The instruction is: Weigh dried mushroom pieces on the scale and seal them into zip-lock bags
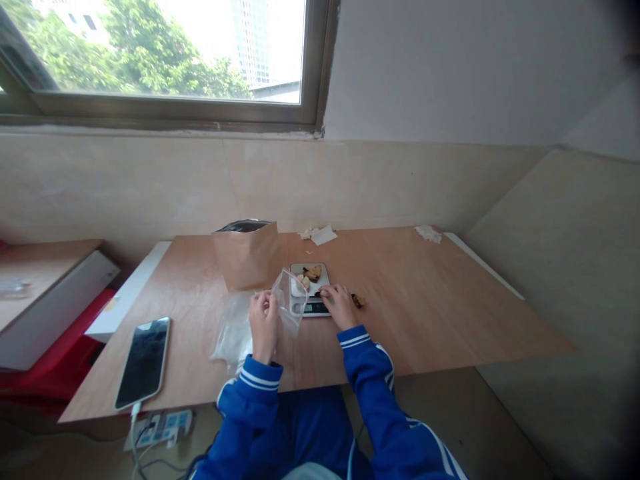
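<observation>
My left hand (263, 321) is closed on a small clear plastic bag (289, 299), holding it upright just left of a white kitchen scale (311, 288). Several brown and pale food pieces (311, 273) lie on the scale's platform. My right hand (339, 303) rests at the scale's front edge with fingers curled and pinched at something small and dark that I cannot name. One dark piece (357, 301) lies on the table just right of that hand.
A brown paper bag (247, 253) stands open behind my left hand. A heap of clear bags (233, 331) lies left of it. A phone (144, 360) on a cable rests at the wooden table's (440, 300) front left. Crumpled tissues (319, 234) lie near the back edge.
</observation>
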A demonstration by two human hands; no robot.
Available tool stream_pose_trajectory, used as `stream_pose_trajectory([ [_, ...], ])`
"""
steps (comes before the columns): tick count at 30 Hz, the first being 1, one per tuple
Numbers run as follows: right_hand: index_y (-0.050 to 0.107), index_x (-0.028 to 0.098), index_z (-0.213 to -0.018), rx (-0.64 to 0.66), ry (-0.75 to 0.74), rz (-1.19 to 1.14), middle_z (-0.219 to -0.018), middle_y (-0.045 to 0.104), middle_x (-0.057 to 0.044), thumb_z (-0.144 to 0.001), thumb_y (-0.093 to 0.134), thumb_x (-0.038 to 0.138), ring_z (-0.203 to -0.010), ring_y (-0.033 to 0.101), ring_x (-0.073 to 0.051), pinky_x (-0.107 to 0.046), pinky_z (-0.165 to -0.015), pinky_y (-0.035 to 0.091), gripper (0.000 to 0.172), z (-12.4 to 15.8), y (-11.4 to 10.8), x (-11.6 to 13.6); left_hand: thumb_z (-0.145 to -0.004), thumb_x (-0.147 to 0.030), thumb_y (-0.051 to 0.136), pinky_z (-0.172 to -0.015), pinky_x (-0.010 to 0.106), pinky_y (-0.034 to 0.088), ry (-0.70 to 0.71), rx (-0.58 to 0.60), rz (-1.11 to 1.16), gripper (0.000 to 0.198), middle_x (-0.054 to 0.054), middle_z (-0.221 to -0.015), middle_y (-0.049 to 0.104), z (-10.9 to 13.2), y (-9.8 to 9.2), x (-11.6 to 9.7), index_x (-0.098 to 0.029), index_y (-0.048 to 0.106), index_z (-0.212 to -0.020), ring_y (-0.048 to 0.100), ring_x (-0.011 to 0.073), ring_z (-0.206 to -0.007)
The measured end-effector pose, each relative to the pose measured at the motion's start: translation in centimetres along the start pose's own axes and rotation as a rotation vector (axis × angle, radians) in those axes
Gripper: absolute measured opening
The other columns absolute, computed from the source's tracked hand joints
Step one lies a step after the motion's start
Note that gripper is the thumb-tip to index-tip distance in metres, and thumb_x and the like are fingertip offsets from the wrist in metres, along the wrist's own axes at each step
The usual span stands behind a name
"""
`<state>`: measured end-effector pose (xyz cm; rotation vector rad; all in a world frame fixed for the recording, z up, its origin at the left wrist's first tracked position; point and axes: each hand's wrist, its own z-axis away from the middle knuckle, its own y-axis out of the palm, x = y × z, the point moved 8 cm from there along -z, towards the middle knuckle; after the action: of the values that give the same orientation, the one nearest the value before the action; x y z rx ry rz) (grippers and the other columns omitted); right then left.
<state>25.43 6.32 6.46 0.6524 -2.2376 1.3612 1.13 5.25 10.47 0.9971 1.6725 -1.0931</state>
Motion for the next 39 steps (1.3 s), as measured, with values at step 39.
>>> stream_pose_trajectory([
  [39, 0.064, 0.019, -0.103, 0.137, -0.178, -0.019, -0.105, 0.059, -0.013, -0.083, 0.053, 0.013, -0.102, 0.057, -0.028, -0.043, -0.089, 0.048, 0.024, -3.0, 4.4, 6.0, -0.092, -0.046, 0.043, -0.067, 0.026, 0.043, -0.002, 0.023, 0.111, 0.031, 0.001, -0.075, 0.059, 1.1, -0.3, -0.4, -0.019, 0.052, -0.080, 0.057, 0.0149, -0.070],
])
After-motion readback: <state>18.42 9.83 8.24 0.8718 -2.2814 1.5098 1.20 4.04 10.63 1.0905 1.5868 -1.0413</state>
